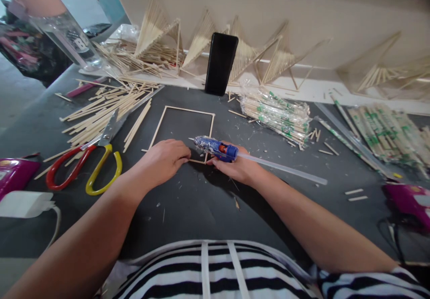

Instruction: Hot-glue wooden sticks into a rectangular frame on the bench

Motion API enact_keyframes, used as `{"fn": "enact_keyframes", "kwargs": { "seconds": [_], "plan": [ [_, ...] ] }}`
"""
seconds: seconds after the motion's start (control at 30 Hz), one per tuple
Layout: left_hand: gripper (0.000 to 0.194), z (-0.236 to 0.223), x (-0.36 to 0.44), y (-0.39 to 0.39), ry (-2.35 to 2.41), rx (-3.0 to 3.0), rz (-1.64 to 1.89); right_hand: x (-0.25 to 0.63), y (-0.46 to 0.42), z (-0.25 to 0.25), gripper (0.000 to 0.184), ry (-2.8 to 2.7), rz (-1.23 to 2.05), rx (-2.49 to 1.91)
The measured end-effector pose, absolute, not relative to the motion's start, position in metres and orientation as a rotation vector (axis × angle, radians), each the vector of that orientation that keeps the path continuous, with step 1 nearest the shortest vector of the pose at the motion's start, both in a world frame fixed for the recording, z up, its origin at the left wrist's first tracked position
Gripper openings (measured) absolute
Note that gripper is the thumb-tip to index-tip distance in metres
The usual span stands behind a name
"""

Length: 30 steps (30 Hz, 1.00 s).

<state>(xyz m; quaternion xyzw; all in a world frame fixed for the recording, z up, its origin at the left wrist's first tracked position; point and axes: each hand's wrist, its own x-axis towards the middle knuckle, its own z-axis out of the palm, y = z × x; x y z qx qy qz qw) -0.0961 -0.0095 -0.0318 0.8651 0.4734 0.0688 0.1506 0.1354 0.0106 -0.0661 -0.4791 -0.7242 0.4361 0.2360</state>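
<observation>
A square frame of thin wooden sticks (pixel 161 122) lies flat on the dark table (pixel 188 200). My left hand (pixel 164 160) rests knuckles-up on the frame's near edge, fingers curled and pressing on the near stick. My right hand (pixel 240 166) grips a blue glue gun (pixel 217 147) with a clear glue stick (pixel 282 169) sticking out to the right. The gun's nozzle points left over the frame's near right corner.
Red-and-yellow scissors (pixel 83 164) and loose sticks (pixel 104 110) lie at the left. A black phone (pixel 221 63) leans against the wall among stick fans (pixel 157 25). Wrapped chopstick bundles (pixel 278 115) sit at the right. Pink objects (pixel 13 173) lie at both table edges. Another person's hand holds a clear bottle (pixel 63 34) at the far left.
</observation>
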Motion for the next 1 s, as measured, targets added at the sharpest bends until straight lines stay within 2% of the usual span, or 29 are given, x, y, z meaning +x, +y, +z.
{"fn": "enact_keyframes", "kwargs": {
  "seconds": [0.63, 1.0],
  "plan": [
    [0.02, -0.033, -0.096, -0.009, 1.374, 2.48, 0.177, 0.135, 0.011, -0.063, 0.015, -2.008, 1.191, -1.268],
    [0.022, -0.035, -0.103, -0.007, 1.388, 2.479, 0.291, 0.138, 0.016, -0.054, 0.017, -1.357, 1.486, -1.159]
  ]
}}
